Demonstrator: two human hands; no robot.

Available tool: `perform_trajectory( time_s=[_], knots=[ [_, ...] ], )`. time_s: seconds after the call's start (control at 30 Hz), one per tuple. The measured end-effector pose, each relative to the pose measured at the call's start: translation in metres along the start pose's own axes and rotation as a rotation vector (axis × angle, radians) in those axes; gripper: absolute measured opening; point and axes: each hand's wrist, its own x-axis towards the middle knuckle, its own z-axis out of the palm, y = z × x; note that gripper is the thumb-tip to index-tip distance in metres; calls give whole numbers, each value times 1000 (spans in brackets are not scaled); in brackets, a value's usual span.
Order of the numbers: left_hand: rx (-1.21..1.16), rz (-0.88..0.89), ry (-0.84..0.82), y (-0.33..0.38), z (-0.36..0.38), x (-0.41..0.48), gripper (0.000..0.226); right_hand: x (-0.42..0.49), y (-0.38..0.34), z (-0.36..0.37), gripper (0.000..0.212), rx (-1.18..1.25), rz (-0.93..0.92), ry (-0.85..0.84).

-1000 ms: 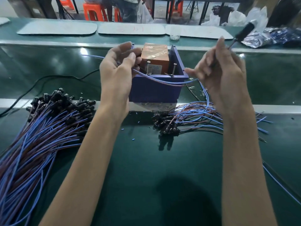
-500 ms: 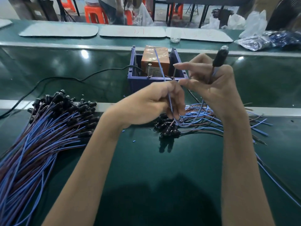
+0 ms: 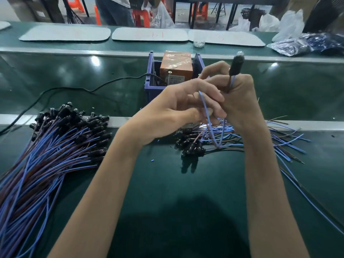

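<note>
Head view looks down on both hands meeting just in front of the blue bin [image 3: 149, 88], slightly to its right. The right hand [image 3: 240, 103] is a closed fist, its fingers curled tight round the leads that come out of the black connector [image 3: 236, 63]. That connector stands upright above the knuckles, its clear tip level with the bin's far rim. The blue wire [image 3: 207, 116] and a thin brown one beside it enter the fist directly below the connector body. The left hand [image 3: 176, 112] comes in from the left across the bin's front wall. Its thumb and curled fingers pinch the same blue wire a little further along, the gap between them no wider than the wire. From that pinch the wire drops in a loose loop toward the small pile [image 3: 191, 144] of wired connectors lying on the table [image 3: 167, 192], nearer the person than the bin. The hands touch or nearly touch at the fingertips; which, I cannot tell. Inside the bin sits an orange block [image 3: 176, 66]. A black cable [image 3: 74, 89] runs out of the bin to the left. Well to the bin's left and nearer the person lies the large bundle [image 3: 61, 140].
</note>
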Motion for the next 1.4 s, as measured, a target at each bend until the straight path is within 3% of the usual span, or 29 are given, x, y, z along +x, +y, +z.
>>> perform_trajectory(
  time_s=[0.07, 0.17, 0.33, 0.43, 0.63, 0.73, 0.87, 0.93, 1.03, 1.1, 1.17, 1.23, 1.33, 1.4],
  knots=[
    [171, 59, 115, 1, 2, 2, 21, 1, 2, -4, 31, 20, 4, 62],
    [410, 155, 275, -1, 5, 6, 32, 0, 6, -7, 28, -6, -47, 83],
    [682, 238, 379, -5, 2, 9, 41, -2, 8, -12, 16, -61, -72, 111],
    [797, 182, 459, -11, -4, 9, 38, -2, 8, -15, 11, -80, -86, 125],
    [868, -34, 662, -18, -15, 10, 40, -7, 1, -23, 22, -81, -86, -52],
    [830, -133, 679, -18, -15, 11, 38, -10, -7, -16, 39, -92, -15, -239],
    [815, -281, 624, -17, -15, 9, 49, -10, -13, 0, 41, -2, 100, -464],
    [810, -330, 596, -17, -16, 8, 55, -10, -14, 6, 36, 20, 150, -509],
    [806, -336, 523, -21, -22, 7, 40, -9, -14, 9, 27, 23, 178, -483],
    [842, -293, 499, -24, -25, 7, 28, -8, -13, 10, 26, 7, 162, -424],
    [951, -202, 484, -27, -27, 6, 54, -8, -11, 10, 24, 4, 123, -347],
    [1063, 16, 531, -27, -27, 6, 71, -7, -10, 8, 28, 56, 79, -249],
    [1074, 438, 674, -29, -23, 8, 47, -5, -6, 4, 23, 121, 15, -108],
    [1028, 627, 698, -32, -18, 12, 33, -5, -4, 2, 25, 139, -1, -59]
  ],
)
